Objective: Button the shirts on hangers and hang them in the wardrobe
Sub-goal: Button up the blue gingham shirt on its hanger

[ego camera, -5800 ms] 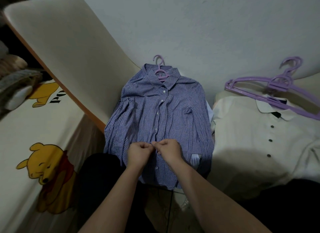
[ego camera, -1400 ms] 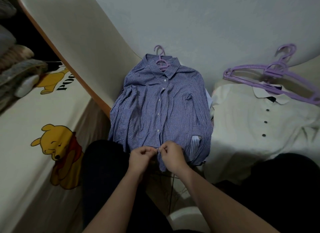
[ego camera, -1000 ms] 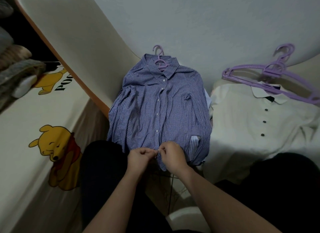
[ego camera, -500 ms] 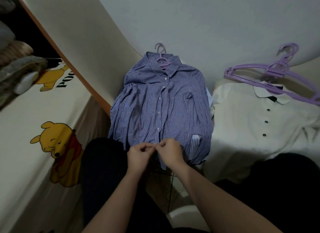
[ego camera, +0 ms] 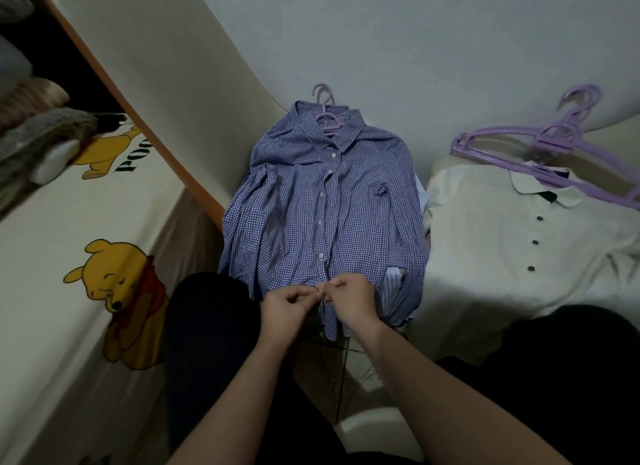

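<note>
A blue checked shirt [ego camera: 325, 208] lies flat in front of me on a purple hanger [ego camera: 327, 118], its hook pointing up toward the wall. White buttons run down its front placket. My left hand [ego camera: 287, 305] and my right hand [ego camera: 351, 300] meet at the lowest part of the placket, near the hem, both pinching the fabric there. The button under my fingertips is hidden. To the right lies a white shirt [ego camera: 512, 243] with dark buttons, and several purple hangers [ego camera: 554, 146] rest across its collar.
A cream wardrobe door [ego camera: 149, 80] with an orange edge leans in at the left. A bed sheet with yellow bear prints [ego camera: 114, 291] fills the left side, with folded grey blankets [ego camera: 38, 129] beyond. My dark-trousered legs frame the shirt's hem.
My hands moved down the placket from mid-shirt to the hem end over the past seconds. In the last half second they have barely shifted, still pinched together.
</note>
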